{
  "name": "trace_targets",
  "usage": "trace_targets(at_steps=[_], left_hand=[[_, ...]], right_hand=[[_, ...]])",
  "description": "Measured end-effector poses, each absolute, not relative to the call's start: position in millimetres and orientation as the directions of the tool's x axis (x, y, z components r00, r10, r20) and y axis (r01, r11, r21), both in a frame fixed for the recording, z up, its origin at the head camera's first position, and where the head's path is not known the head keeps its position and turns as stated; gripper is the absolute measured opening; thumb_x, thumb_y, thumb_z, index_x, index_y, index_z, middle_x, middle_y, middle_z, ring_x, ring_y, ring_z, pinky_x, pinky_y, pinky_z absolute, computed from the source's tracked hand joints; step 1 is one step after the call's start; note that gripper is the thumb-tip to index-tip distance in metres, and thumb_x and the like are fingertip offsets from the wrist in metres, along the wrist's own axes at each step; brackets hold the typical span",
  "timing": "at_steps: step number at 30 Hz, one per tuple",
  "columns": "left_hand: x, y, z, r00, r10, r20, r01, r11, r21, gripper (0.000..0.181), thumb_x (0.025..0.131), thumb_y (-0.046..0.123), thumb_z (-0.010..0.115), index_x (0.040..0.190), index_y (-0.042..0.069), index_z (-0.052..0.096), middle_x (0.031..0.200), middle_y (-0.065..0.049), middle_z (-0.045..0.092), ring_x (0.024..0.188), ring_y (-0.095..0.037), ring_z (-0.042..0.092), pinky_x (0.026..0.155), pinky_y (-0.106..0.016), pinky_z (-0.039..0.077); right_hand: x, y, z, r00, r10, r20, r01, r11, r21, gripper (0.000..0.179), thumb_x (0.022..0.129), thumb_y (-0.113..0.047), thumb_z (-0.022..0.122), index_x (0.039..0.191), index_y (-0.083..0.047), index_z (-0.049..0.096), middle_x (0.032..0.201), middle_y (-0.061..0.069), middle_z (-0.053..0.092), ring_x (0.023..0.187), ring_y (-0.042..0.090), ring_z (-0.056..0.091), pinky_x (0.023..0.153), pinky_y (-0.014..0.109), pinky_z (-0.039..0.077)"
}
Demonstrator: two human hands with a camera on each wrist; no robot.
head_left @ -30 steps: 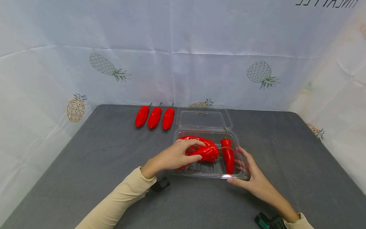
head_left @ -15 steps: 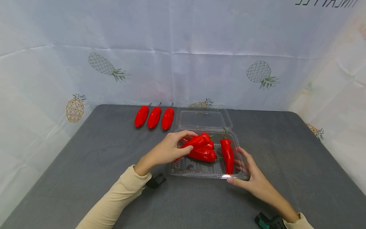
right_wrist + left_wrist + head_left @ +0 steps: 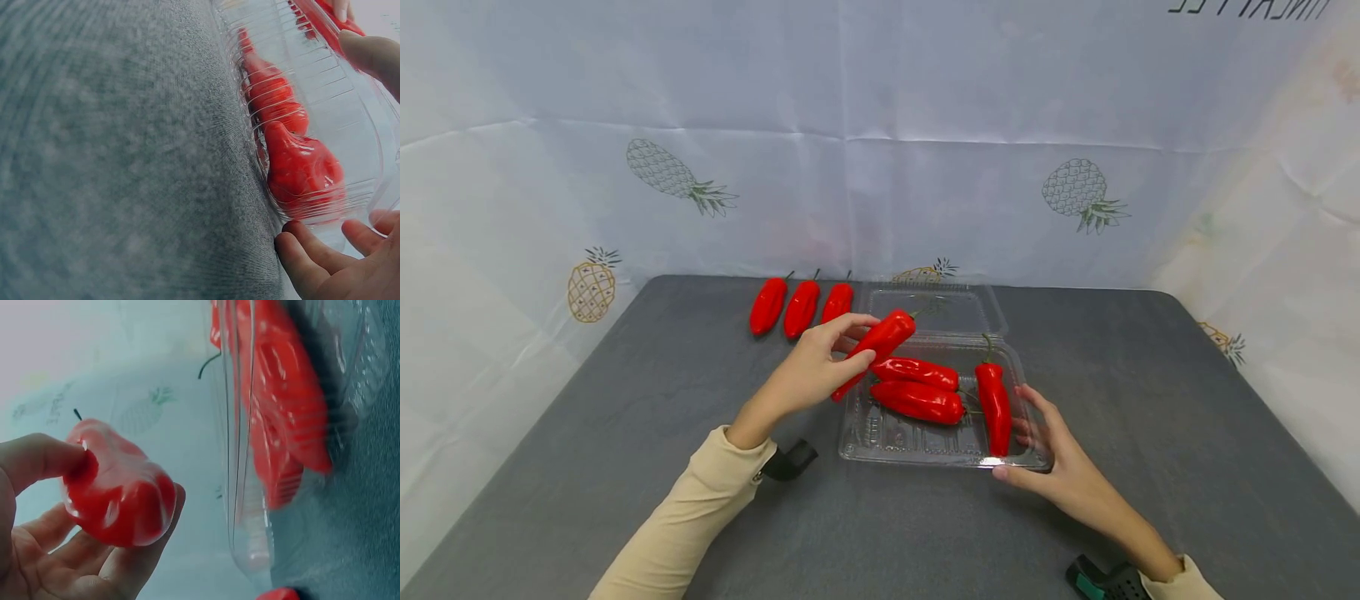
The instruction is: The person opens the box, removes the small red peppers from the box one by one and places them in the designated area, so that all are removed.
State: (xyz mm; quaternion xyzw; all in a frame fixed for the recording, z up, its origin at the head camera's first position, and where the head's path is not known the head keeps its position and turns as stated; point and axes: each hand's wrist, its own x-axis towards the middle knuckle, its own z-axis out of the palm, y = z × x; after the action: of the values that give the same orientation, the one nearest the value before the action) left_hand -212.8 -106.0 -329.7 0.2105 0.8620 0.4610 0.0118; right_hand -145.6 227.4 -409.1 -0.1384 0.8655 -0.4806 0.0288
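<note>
My left hand [image 3: 805,367] pinches a long red pepper [image 3: 889,332] between thumb and fingers, holding it raised over the left rim of a clear plastic container [image 3: 895,446]. In the left wrist view this pepper [image 3: 122,494] is clear of the container's wall. Two red peppers [image 3: 917,403] lie side by side across the container, stems to the right. A third pepper [image 3: 995,408] lies lengthwise along its right wall. My right hand [image 3: 1071,467] grips the container's right front corner, thumb at the front rim and fingers along the right side.
Three more red peppers [image 3: 801,309] lie in a row at the table's back edge, the rightmost partly hidden by the left hand. The container's open lid [image 3: 928,310] lies behind it on the grey table [image 3: 625,433]. A pineapple-printed cloth [image 3: 880,200] hangs behind.
The left hand has lifted a pepper out of the container and moved it up and left. Two crosswise peppers now show fully. The right hand has kept its place.
</note>
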Motion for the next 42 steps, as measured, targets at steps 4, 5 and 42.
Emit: trace_targets(at_steps=[4, 5, 42], left_hand=[[-215, -112, -329, -0.932, 0.318, 0.172, 0.314, 0.475, 0.822, 0.043, 0.095, 0.018, 0.062, 0.138, 0.017, 0.053, 0.128, -0.010, 0.062, 0.102, -0.030, 0.065, 0.070, -0.035, 0.059], [-216, -113, -329, -0.936, 0.307, 0.173, 0.308, 0.470, 0.827, 0.043, 0.095, 0.018, 0.063, 0.137, 0.017, 0.054, 0.127, -0.011, 0.062, 0.100, -0.029, 0.065, 0.068, -0.034, 0.059], [-236, -192, -312, -0.982, -0.016, 0.187, 0.159, 0.461, 0.873, 0.054, 0.100, 0.034, 0.055, 0.146, 0.008, 0.044, 0.134, -0.019, 0.061, 0.120, -0.032, 0.058, 0.081, -0.020, 0.050]], right_hand=[[-146, 228, -410, -0.960, -0.267, 0.079, -0.208, 0.500, -0.840, 0.105, 0.082, -0.023, 0.081, 0.158, -0.012, 0.010, 0.161, 0.020, 0.021, 0.132, 0.046, 0.049, 0.093, 0.009, 0.043], [-146, 228, -410, -0.960, -0.268, 0.078, -0.207, 0.499, -0.842, 0.105, 0.082, -0.023, 0.081, 0.158, -0.012, 0.010, 0.161, 0.020, 0.021, 0.132, 0.046, 0.049, 0.093, 0.009, 0.043], [-146, 229, -411, -0.956, -0.279, 0.095, -0.226, 0.489, -0.842, 0.103, 0.082, -0.021, 0.081, 0.158, -0.012, 0.011, 0.160, 0.020, 0.022, 0.130, 0.045, 0.051, 0.093, 0.011, 0.045]])
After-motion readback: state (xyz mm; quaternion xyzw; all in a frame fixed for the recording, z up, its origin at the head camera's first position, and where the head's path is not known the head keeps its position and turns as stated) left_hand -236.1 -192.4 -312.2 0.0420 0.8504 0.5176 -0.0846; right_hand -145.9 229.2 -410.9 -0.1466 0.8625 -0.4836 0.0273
